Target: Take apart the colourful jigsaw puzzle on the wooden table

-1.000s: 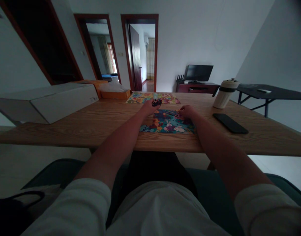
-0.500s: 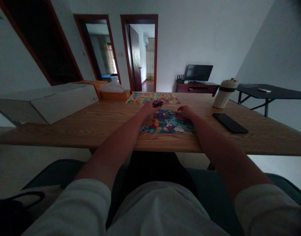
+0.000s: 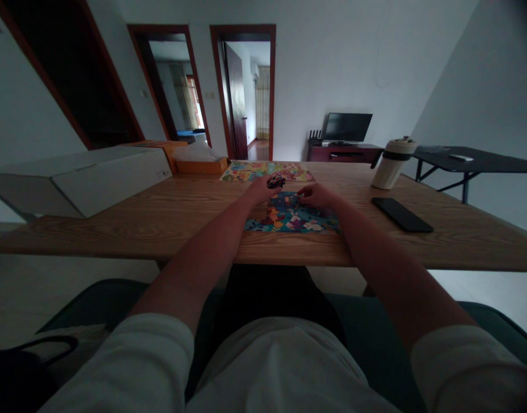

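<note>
A colourful jigsaw puzzle lies on the wooden table right in front of me. My left hand rests at the puzzle's far left corner and holds several dark puzzle pieces. My right hand lies on the puzzle's far edge, fingers pinched low over the surface; whether a piece sits between them is too small to tell. A second colourful puzzle sheet lies farther back on the table.
A long white box and an orange box sit at the left. A white tumbler and a black phone sit at the right. A black side table and a TV stand beyond.
My right hand has slid a little to the left along the puzzle's far edge, closer to my left hand. My left hand has stayed put with its pieces.
</note>
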The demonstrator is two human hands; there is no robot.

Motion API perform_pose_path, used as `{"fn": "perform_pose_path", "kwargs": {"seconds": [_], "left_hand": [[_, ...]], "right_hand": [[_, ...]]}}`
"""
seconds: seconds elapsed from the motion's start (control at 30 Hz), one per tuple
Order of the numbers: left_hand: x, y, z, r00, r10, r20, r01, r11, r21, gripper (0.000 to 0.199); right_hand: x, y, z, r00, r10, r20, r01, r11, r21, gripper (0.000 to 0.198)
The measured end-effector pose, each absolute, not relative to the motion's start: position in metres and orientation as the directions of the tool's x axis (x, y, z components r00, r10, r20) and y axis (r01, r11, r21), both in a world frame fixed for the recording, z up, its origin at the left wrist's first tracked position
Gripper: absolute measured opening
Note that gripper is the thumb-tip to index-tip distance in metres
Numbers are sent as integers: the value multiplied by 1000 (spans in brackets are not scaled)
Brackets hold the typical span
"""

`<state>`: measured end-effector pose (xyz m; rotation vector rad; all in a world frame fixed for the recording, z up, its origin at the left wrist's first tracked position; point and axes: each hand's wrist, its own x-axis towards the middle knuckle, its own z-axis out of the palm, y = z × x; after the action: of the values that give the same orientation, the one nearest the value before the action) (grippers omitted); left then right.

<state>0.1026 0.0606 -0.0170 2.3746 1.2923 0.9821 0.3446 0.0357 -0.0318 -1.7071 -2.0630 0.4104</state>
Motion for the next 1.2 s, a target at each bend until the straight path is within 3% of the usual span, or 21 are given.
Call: {"fn": "perform_pose_path", "kwargs": {"seconds": [0.13,0.43,0.67,0.8,1.0,1.2], "left_hand": [[102,62,-18,379,815,439,643,-573,508,37],[103,62,-18,396,816,421,637,-574,514,40],[102,64,-20,414,805,424,628,-590,507,39],[101,65,-21,407,811,421,633,-582,510,37],[102,63,-19,415,809,415,612,-586,531,39],[103,58,-16,411,816,406,619,-577,533,36]], "right_hand": [[346,33,-33,-223,973,53,867,223,-446,47],[340,38,-35,-224,966,131,920,254,-298,51],[336,32,-26,-238,928,288,947,288,-142,20],[347,32,-22,-171,922,348,927,270,-261,24],[350,41,-20,1,899,439,732,298,-612,31],[346,39,-23,-23,916,400,746,282,-603,38]]}}
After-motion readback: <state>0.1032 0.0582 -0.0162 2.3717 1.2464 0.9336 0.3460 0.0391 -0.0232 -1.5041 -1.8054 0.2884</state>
